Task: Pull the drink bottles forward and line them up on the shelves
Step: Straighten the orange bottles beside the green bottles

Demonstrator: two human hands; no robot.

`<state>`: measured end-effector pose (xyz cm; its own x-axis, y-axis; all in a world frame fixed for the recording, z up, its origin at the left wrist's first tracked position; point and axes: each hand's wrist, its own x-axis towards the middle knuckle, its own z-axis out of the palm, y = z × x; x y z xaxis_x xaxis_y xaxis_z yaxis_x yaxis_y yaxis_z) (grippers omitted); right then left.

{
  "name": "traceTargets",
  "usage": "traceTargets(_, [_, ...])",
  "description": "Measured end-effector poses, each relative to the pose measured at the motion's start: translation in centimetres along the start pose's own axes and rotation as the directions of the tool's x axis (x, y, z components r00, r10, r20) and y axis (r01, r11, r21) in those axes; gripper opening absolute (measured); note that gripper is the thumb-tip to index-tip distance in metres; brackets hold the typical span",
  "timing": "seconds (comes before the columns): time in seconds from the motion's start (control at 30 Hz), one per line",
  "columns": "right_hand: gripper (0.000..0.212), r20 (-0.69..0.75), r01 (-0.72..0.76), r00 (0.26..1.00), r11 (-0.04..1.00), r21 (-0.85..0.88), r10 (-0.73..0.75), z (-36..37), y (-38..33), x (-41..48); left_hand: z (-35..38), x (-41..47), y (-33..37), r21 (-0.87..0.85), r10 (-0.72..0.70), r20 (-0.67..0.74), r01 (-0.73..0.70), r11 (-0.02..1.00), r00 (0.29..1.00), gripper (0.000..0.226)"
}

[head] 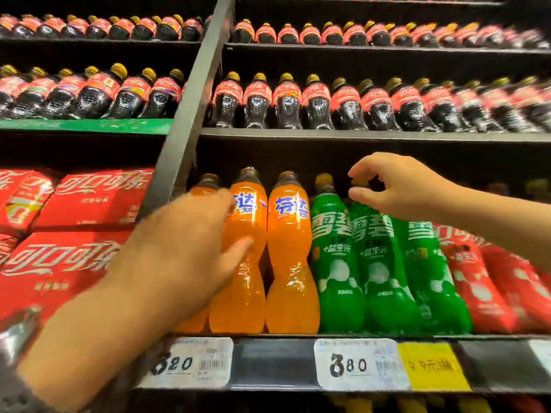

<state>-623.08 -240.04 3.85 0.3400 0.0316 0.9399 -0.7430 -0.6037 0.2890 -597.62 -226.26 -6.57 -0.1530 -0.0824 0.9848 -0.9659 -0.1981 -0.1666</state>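
Observation:
Three orange soda bottles stand at the shelf front. My left hand (185, 242), blurred, covers the leftmost orange bottle (202, 186). Its thumb lies across the second orange bottle (238, 296), and its fingers look fairly straight. The third orange bottle (290, 263) stands free. To the right stand three green bottles. My right hand (396, 189) reaches in from the right, and its index finger and thumb pinch the cap of the middle green bottle (381, 263). The left green bottle (335, 263) and the right green bottle (429, 278) stand beside it.
Red-labelled bottles (477, 278) follow the green ones on the right. Red cola cartons (74, 234) fill the left bay beyond a grey upright post (185, 114). Several rows of dark cola bottles (286, 102) line the shelves above. Price tags (357, 365) sit on the shelf edge.

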Motion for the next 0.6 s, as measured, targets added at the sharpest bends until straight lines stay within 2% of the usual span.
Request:
traceTargets(0.07, [0.045, -0.016, 0.053, 0.998, 0.998, 0.018, -0.052, 0.4, -0.4, -0.7, 0.9, -1.7, 1.3, 0.047, -0.113, 0.142, 0.108, 0.993, 0.983, 0.044])
traceTargets(0.13, [0.048, -0.049, 0.107, 0.993, 0.991, 0.074, -0.104, 0.8, -1.7, -0.6, 1.8, -2.8, 1.9, 0.012, -0.191, 0.222, 0.193, 0.981, 0.956, 0.041])
traceTargets(0.27, [0.059, -0.074, 0.155, 0.987, 0.969, 0.190, -0.144, 2.3, -5.9, 2.0, 2.5, -3.6, 2.5, -0.113, -0.327, 0.293, 0.372, 0.921, 0.898, 0.042])
traceTargets(0.37, [0.062, -0.003, 0.170, 0.985, 0.965, 0.201, -0.173, 3.1, -8.2, 3.8, 2.9, -3.7, 3.0, -0.045, -0.380, 0.222, 0.399, 0.916, 0.898, 0.046])
traceTargets(0.47, [0.058, 0.066, 0.196, 0.976, 0.972, 0.130, -0.206, 3.7, -8.7, 4.3, 3.3, -3.9, 3.4, 0.002, -0.407, 0.173, 0.413, 0.911, 0.897, 0.057])
traceTargets(0.6, [0.060, 0.027, 0.227, 0.972, 0.965, 0.132, -0.232, 3.5, -7.7, 3.7, 3.6, -4.4, 3.0, -0.051, -0.391, 0.152, 0.403, 0.914, 0.908, 0.060])
